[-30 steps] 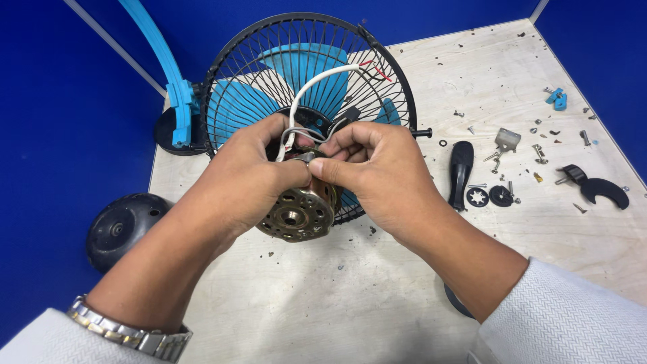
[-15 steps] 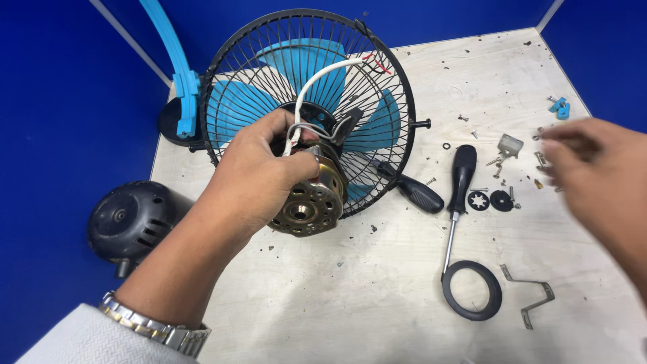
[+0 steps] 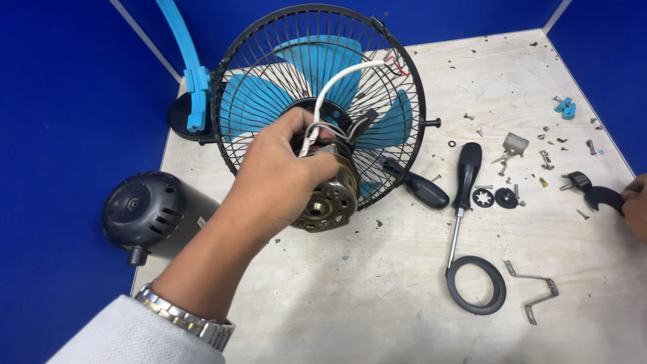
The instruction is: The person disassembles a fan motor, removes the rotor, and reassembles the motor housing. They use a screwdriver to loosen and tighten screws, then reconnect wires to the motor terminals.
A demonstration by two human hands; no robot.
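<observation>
- Left hand (image 3: 283, 178): reaches in from the lower left, forearm running diagonally up across the table (image 3: 377, 296), wrist straight. A metal wristwatch (image 3: 185, 317) sits at the cuff of a pale sleeve.
- Grip, left: fingers are wrapped closed around the top of the fan motor (image 3: 327, 199), thumb side towards the camera, knuckles up. The motor is held, tilted, with its perforated brass-coloured end plate facing down and to the right.
- Motor position: in front of the black wire fan guard (image 3: 269, 61), at the hub, just above the table surface. Whether it rests on the table cannot be told.
- A white cable (image 3: 333, 84) rises from the motor by the fingers and arches up to the guard's right rim. Blue fan blades (image 3: 317, 57) show behind the wires.
- Right hand (image 3: 637, 205): only a part shows at the right edge of the frame, touching a black curved bracket (image 3: 603, 197). Whether it is gripping the bracket cannot be told.
- Surroundings: a black-handled screwdriver (image 3: 465, 178) lies right of the guard, its shaft pointing to a black ring (image 3: 475, 286). A black motor cover (image 3: 138, 209) lies at the table's left edge.
</observation>
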